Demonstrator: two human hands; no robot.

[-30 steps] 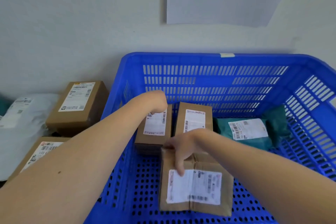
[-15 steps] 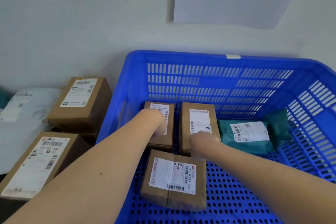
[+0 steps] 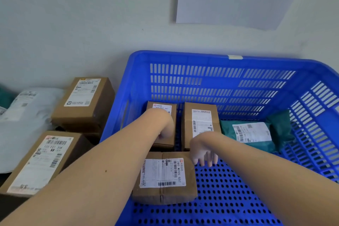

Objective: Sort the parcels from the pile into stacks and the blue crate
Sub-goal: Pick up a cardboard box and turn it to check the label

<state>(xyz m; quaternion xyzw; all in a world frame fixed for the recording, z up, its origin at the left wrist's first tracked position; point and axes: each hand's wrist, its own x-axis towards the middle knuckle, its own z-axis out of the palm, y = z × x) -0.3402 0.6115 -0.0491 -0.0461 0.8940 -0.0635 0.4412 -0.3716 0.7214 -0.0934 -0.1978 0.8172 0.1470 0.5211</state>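
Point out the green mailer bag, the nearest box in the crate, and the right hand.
green mailer bag (image 3: pixel 252 132), head view, on its white label.
nearest box (image 3: pixel 162 172), head view, on its white shipping label.
right hand (image 3: pixel 203 150), head view, on the back of the hand.

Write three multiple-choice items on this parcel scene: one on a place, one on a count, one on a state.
1. Where does the white mailer bag lie relative to the blue crate?
A) inside it
B) outside it, on its left
C) hanging on the wall above it

2. How many cardboard boxes lie inside the crate?
A) two
B) three
C) five

3. How is the right hand?
A) gripping a box
B) curled in a tight fist
C) fingers hanging loose, holding nothing

Key: 1 B, it lies on the left, beyond the crate's wall; 2 B, two stand at the back and one nearer; 3 C, its fingers dangle and clasp nothing.
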